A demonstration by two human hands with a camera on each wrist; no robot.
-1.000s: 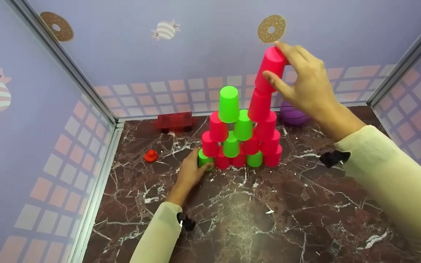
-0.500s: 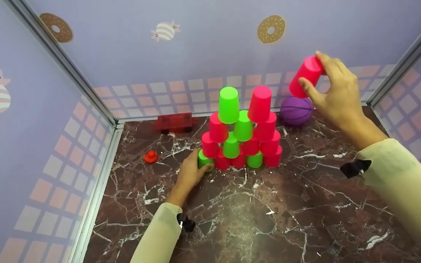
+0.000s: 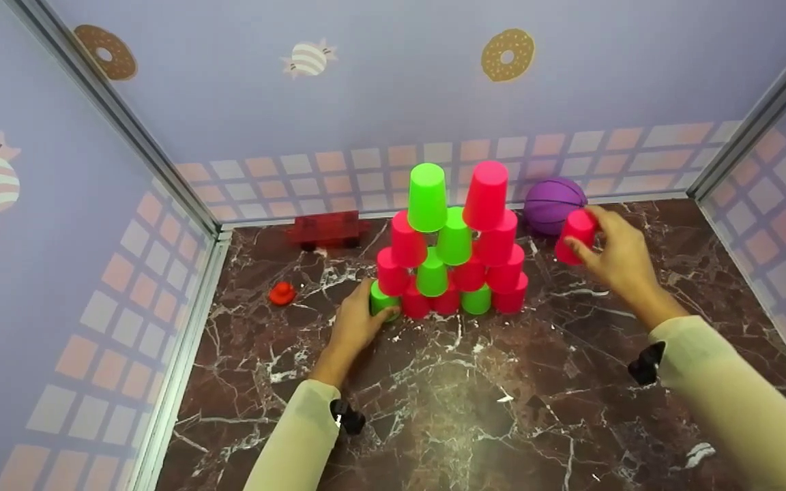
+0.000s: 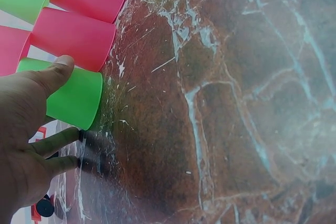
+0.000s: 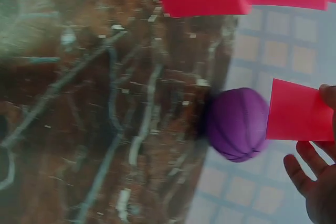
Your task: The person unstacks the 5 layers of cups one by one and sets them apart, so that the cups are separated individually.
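Observation:
Upside-down pink and green plastic cups form a stack in several rows in the head view, with a green cup point(image 3: 427, 198) and a pink cup point(image 3: 486, 196) standing apart on top. At its lower left corner my left hand point(image 3: 352, 324) holds the end green cup point(image 3: 382, 297) of the bottom row, thumb on the near side. The left wrist view shows that thumb against the green cup point(image 4: 79, 95), two other fingers spread below it. Right of the stack, my right hand point(image 3: 621, 256) grips a separate pink cup point(image 3: 576, 235) between thumb and fingers, bottom side up.
A purple ball point(image 3: 554, 204) sits by the back wall, behind the cup in my right hand. Left of the stack are a red toy vehicle point(image 3: 327, 230) and a small red toy point(image 3: 282, 293). Patterned panels point(image 3: 379, 82) enclose the marble surface point(image 3: 461, 409).
My right hand has lifted its pink cup off the top right cup of the stack, carried it right and lowered it near the purple ball. The left hand stays in place.

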